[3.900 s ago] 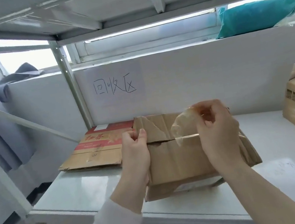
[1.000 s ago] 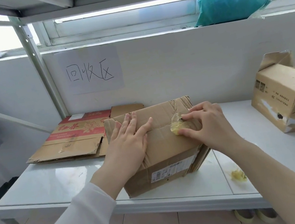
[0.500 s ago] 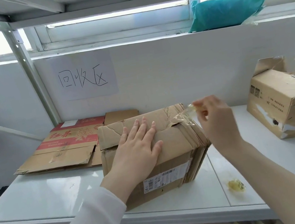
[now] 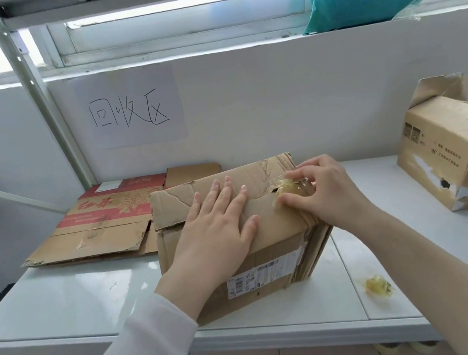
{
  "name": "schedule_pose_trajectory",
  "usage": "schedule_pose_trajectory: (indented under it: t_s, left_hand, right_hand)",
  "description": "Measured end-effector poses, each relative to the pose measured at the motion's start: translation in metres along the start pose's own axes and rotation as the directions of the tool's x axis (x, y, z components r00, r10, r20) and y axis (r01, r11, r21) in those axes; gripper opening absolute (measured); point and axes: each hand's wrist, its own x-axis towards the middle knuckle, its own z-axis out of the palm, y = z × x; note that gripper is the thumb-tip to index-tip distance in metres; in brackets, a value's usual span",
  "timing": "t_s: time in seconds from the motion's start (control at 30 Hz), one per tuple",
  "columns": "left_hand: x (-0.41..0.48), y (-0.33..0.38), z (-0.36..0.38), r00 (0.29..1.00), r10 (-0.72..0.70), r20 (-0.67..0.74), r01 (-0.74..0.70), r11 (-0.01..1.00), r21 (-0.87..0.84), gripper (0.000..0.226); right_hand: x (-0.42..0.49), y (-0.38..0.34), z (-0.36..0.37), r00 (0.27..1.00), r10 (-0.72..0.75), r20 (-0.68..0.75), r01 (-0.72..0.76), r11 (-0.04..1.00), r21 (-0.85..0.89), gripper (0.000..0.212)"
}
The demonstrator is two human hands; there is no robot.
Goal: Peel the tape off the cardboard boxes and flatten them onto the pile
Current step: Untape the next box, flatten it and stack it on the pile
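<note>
On box (image 4: 270, 233) — left hand (image 4: 219, 226) flat, right hand (image 4: 327, 189) pinching tape (image 4: 286, 188).

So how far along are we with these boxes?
Done: flattened cardboard lies piled at the left, and a peeled tape wad sits on the table. In hand: left hand presses the box flat while right hand pinches tape. Left: the torn box at right.

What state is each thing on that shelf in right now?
Brown box: folded flat, pressed down.
Left hand: open, flat on the box.
Right hand: pinching crumpled tape at the box's edge.
Tape wad: loose on the shelf.
Cardboard pile: flattened.
Right box: unflattened, flaps torn open.
</note>
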Motion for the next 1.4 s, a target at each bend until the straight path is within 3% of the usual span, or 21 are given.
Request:
schedule_pose_trajectory:
  t_s: [0.13, 0.2, 0.3, 0.4, 0.47, 0.6, 0.7, 0.77, 0.87, 1.0, 1.1, 1.2, 1.3, 1.4]
  left_hand:
    - [0.0, -0.001, -0.001, 1.0, 0.004, -0.003, -0.004, 1.0, -0.012, 0.056]
    - [-0.001, -0.001, -0.001, 1.0, 0.005, -0.006, -0.005, 1.0, -0.011, 0.056]
    - [0.0, -0.001, 0.0, 1.0, 0.006, -0.003, -0.006, 1.0, -0.007, 0.056]
    - [0.003, -0.002, 0.001, 1.0, -0.009, -0.007, 0.009, 1.0, -0.015, 0.056]
    - [0.004, -0.003, 0.001, 1.0, -0.017, -0.003, 0.017, 1.0, -0.017, 0.056]
    - [0.002, -0.002, 0.003, 1.0, 0.002, -0.003, -0.002, 1.0, -0.007, 0.057]
    - [0.002, -0.002, 0.004, 1.0, 0.003, -0.019, -0.003, 1.0, 0.0, 0.058]
    - [0.001, -0.002, 0.005, 1.0, -0.002, -0.022, 0.002, 1.0, 0.0, 0.06]
    - [0.0, -0.001, 0.004, 1.0, -0.001, -0.023, 0.001, 1.0, -0.003, 0.064]
    - [0.0, 0.0, 0.004, 0.999, -0.003, -0.04, 0.003, 1.0, 0.002, 0.071]
    - [-0.001, 0.001, 0.005, 0.999, 0.003, -0.052, -0.003, 1.0, 0.002, 0.086]
    - [-0.002, 0.002, 0.005, 0.998, 0.004, -0.059, -0.004, 1.0, 0.003, 0.087]
    - [-0.003, 0.002, 0.005, 0.998, 0.008, -0.064, -0.007, 1.0, 0.006, 0.086]
    - [-0.006, 0.004, 0.005, 0.997, 0.021, -0.076, -0.02, 1.0, 0.016, 0.084]
  right_hand:
    - [0.007, 0.001, -0.006, 0.98, -0.068, -0.189, 0.053, 0.995, -0.082, 0.013]
    - [0.011, 0.012, -0.017, 0.943, -0.052, -0.327, 0.015, 0.993, -0.115, 0.007]
    - [0.008, 0.02, -0.019, 0.91, -0.095, -0.404, 0.039, 0.989, -0.144, 0.006]
    - [-0.005, 0.01, 0.003, 0.902, -0.297, -0.313, 0.223, 0.942, -0.252, 0.01]
    - [-0.012, 0.003, 0.008, 0.913, -0.323, -0.248, 0.269, 0.936, -0.228, 0.016]
    - [-0.004, 0.006, -0.018, 0.979, 0.059, -0.196, -0.026, 0.986, 0.167, 0.03]
    - [0.002, 0.016, -0.02, 0.986, 0.159, -0.043, -0.147, 0.968, 0.203, 0.039]
    - [0.001, 0.017, -0.016, 0.98, 0.174, 0.092, -0.193, 0.94, 0.28, 0.034]
    - [-0.001, 0.014, -0.011, 0.99, 0.141, -0.016, -0.134, 0.969, 0.209, 0.012]
    - [0.001, 0.011, -0.005, 0.973, -0.053, -0.226, 0.061, 0.998, 0.026, 0.009]
    - [0.003, 0.006, -0.005, 0.983, 0.013, -0.181, -0.001, 0.998, 0.069, 0.027]
    - [0.003, 0.007, -0.004, 0.99, -0.013, -0.138, 0.01, 1.0, -0.022, 0.047]
    - [0.001, 0.005, -0.004, 0.993, -0.064, -0.104, 0.053, 0.993, -0.105, 0.04]
    - [0.002, 0.005, -0.01, 0.981, -0.078, -0.175, 0.053, 0.988, -0.144, 0.018]
